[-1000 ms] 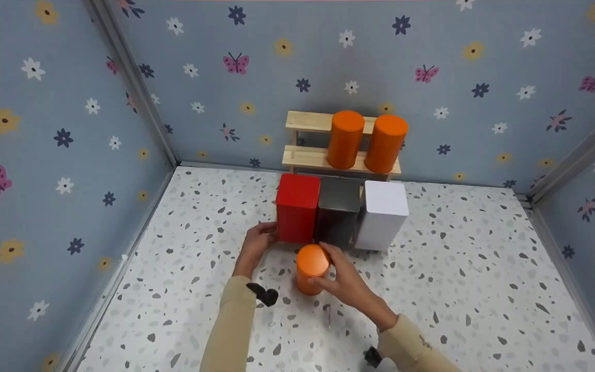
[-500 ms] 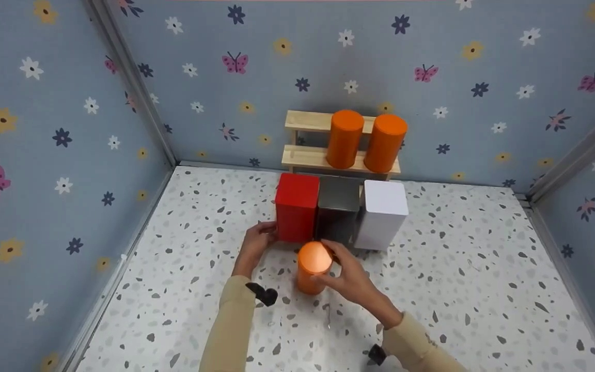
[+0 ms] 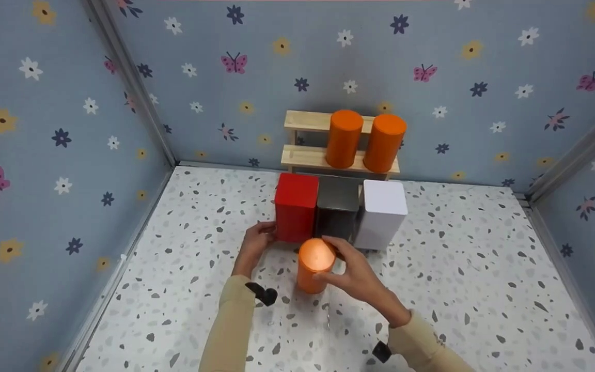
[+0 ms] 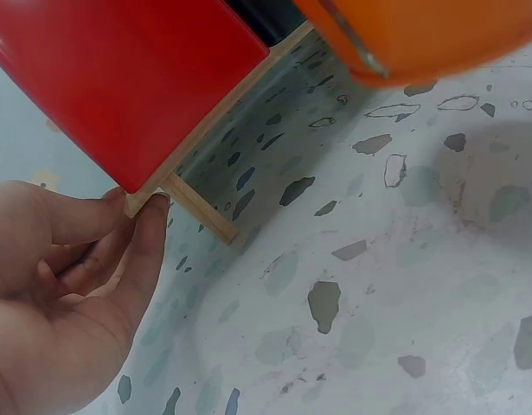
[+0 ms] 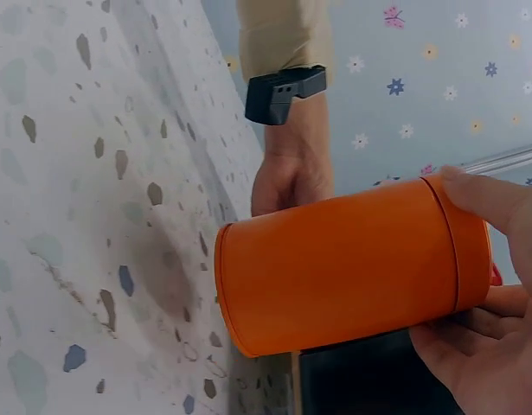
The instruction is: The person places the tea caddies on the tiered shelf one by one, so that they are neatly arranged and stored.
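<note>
My right hand (image 3: 357,274) grips an orange cylindrical canister (image 3: 310,279) around its lid end. In the right wrist view the canister (image 5: 335,268) hangs clear of the speckled surface, its lid between thumb and fingers. With thumb and fingertips, my left hand (image 4: 84,277) pinches the front corner of a wooden rack's lowest slat (image 4: 205,125). On that slat stands a red rectangular canister (image 3: 296,212), right above the left fingers. A black canister (image 3: 338,217) and a white one (image 3: 382,217) stand in line to its right, behind the held canister.
Two more orange canisters (image 3: 344,142) stand side by side on the middle step of the wooden rack (image 3: 302,156). The rack's top step (image 3: 305,120) is close to the flowered back wall (image 3: 199,41). Flowered walls enclose both sides of the speckled tabletop (image 3: 189,320).
The orange canister has risen slightly toward the head camera, and the right hand has shifted a little to the right with it. The left hand keeps its place on the rack.
</note>
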### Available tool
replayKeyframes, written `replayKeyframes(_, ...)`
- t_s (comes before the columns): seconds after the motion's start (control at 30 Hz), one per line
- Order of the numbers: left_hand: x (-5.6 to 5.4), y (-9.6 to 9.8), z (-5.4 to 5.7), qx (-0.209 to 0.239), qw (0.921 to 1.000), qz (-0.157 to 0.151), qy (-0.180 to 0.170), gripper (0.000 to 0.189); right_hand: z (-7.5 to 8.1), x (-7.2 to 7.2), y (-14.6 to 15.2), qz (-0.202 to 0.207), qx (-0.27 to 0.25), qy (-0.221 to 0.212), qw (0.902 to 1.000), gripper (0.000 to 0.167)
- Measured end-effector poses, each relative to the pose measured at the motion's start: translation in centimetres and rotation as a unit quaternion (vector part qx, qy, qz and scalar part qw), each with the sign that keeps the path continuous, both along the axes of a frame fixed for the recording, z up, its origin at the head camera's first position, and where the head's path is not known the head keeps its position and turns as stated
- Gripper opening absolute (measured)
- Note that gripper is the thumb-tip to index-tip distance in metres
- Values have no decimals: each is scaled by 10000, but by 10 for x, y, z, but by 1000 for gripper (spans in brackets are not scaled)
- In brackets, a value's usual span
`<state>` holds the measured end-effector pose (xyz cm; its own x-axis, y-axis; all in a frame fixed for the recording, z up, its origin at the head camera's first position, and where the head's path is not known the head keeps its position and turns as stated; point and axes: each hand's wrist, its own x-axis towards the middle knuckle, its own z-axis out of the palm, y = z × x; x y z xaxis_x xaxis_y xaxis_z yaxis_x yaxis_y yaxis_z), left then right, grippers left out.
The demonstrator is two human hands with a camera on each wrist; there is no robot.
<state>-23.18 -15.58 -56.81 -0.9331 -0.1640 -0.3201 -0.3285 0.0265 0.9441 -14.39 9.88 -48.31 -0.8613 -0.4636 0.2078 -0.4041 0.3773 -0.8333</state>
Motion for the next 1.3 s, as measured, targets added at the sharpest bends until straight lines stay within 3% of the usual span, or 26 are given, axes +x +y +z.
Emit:
replayKeyframes(0.6, 1, 0, 4, -86, 9999, 48, 79, 42, 35, -2, 1, 69, 106, 185, 9997, 77)
replayKeyframes(0.83, 5, 1, 5, 111, 9995, 42, 286, 37, 51, -3, 0, 207, -5, 310, 9993, 76)
replayKeyframes(1.1, 3, 0, 3, -36, 10000, 3, 31, 43, 79, -6, -1, 256, -53, 658, 9975, 74)
replayKeyframes(1.3, 1, 0, 0, -101, 9999, -10, -64, 46, 97, -10, -1, 296, -35, 660, 9974, 74)
